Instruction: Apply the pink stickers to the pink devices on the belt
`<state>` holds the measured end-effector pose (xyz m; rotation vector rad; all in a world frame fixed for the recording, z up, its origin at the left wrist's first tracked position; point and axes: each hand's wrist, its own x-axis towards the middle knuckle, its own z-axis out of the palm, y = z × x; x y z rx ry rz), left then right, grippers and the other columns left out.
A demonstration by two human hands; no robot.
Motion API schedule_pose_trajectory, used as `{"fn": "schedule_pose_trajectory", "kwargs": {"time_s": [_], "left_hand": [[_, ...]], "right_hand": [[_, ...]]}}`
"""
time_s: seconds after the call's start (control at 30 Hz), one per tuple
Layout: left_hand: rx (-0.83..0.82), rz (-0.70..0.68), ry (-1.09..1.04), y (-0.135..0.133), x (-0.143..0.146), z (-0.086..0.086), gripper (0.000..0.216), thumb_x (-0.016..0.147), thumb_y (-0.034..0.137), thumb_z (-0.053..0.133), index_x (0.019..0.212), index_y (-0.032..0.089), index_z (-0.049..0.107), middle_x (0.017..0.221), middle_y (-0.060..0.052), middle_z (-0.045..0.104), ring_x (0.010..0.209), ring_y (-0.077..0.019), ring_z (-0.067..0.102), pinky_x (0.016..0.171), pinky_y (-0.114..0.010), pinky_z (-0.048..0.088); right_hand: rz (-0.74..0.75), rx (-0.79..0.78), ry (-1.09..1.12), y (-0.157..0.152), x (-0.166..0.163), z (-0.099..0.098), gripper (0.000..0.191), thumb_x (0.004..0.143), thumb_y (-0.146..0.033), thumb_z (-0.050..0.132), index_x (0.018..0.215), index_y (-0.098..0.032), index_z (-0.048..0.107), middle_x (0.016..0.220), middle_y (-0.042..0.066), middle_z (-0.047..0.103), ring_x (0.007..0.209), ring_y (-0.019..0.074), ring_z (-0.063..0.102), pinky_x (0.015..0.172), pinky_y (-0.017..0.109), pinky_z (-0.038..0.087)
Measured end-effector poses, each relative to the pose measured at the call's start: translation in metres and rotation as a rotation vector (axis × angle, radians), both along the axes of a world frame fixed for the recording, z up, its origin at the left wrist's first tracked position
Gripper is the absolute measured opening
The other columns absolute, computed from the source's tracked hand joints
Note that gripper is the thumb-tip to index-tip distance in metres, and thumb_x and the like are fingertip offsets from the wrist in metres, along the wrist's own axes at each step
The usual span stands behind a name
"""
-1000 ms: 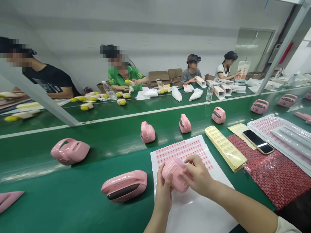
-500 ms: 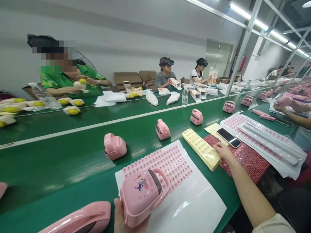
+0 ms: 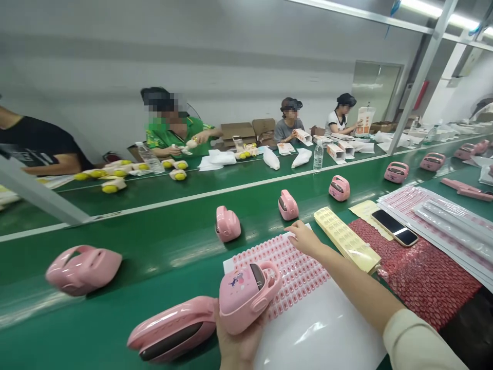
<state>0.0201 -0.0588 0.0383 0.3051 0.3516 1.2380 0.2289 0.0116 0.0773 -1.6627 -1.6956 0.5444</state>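
My left hand grips a pink handled case with a cartoon print, held upright above the near edge of the green belt. My right hand reaches forward over the far corner of a white sheet of small pink stickers, fingers curled down on the sheet; whether they pinch a sticker is not visible. A larger pink shell lies just left of my left hand.
More pink cases and a pink shell sit on the green conveyor. A yellow sticker stack, a phone and red sticker sheets lie to the right. Other people work across the belt.
My right hand has come off the yellow stack and moved left onto the sticker sheet. The view has swung back left; the pink case stays in my left hand.
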Motion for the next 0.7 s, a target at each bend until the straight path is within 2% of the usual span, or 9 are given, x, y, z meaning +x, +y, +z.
{"fn": "schedule_pose_trajectory", "kwargs": {"time_s": [0.13,0.23,0.3,0.37,0.47,0.57,0.7], "left_hand": [[0.016,-0.018,-0.048,0.004,-0.002,-0.009,0.038,0.076,0.041,0.053,0.109,0.023,0.06,0.111,-0.011,0.063,0.103,-0.0303,0.056,0.082,-0.042,0.048],[0.026,-0.017,-0.077,0.003,-0.003,-0.014,0.037,0.076,0.044,0.052,0.108,0.027,0.06,0.11,-0.008,0.064,0.106,-0.0285,0.054,0.086,-0.041,0.046],[0.02,-0.015,-0.077,0.002,-0.001,-0.015,0.036,0.076,0.047,0.052,0.106,0.028,0.061,0.107,-0.006,0.065,0.106,-0.0268,0.055,0.087,-0.04,0.045],[0.027,0.006,-0.069,-0.001,0.002,-0.014,0.037,0.076,0.049,0.052,0.104,0.028,0.062,0.106,-0.005,0.066,0.105,-0.0253,0.056,0.086,-0.037,0.046],[0.071,0.063,-0.059,-0.004,0.007,-0.01,0.042,0.075,0.048,0.055,0.11,0.025,0.058,0.106,-0.007,0.066,0.104,-0.0233,0.056,0.085,-0.032,0.047],[0.059,0.068,-0.081,-0.006,0.01,-0.005,0.052,0.076,0.048,0.054,0.121,0.024,0.049,0.107,-0.009,0.065,0.105,-0.0206,0.056,0.085,-0.026,0.046],[-0.023,0.031,-0.122,-0.008,0.012,-0.002,0.06,0.077,0.056,0.045,0.129,0.026,0.038,0.109,-0.007,0.064,0.105,-0.0188,0.056,0.083,-0.022,0.047]], "right_hand": [[-0.012,-0.045,0.102,0.035,-0.016,-0.015,0.016,0.062,-0.004,0.059,0.068,-0.017,0.064,0.079,0.002,0.051,0.074,0.0169,0.054,0.074,0.032,0.041],[-0.031,-0.023,0.193,0.034,-0.011,-0.016,0.01,0.064,-0.007,0.058,0.06,-0.016,0.059,0.079,0.001,0.051,0.071,0.0143,0.054,0.072,0.03,0.042],[-0.054,-0.002,0.261,0.02,-0.016,-0.012,0.007,0.07,-0.015,0.055,0.064,-0.016,0.058,0.083,0.002,0.053,0.077,0.0144,0.055,0.075,0.03,0.042],[-0.051,0.017,0.436,-0.003,-0.03,-0.007,0.01,0.073,-0.024,0.054,0.066,-0.017,0.056,0.09,0.005,0.056,0.087,0.0167,0.055,0.079,0.032,0.042],[0.014,0.041,0.792,-0.044,-0.063,-0.003,0.017,0.067,-0.031,0.062,0.06,-0.018,0.054,0.106,0.007,0.056,0.104,0.0218,0.05,0.088,0.037,0.037],[0.004,0.074,0.806,-0.074,-0.09,-0.002,0.017,0.062,-0.03,0.067,0.055,-0.02,0.054,0.113,0.007,0.051,0.113,0.0231,0.043,0.097,0.04,0.03],[-0.062,0.066,0.773,-0.081,-0.099,-0.001,0.017,0.064,-0.027,0.065,0.055,-0.021,0.053,0.112,0.007,0.05,0.113,0.0227,0.042,0.098,0.042,0.029]]}}
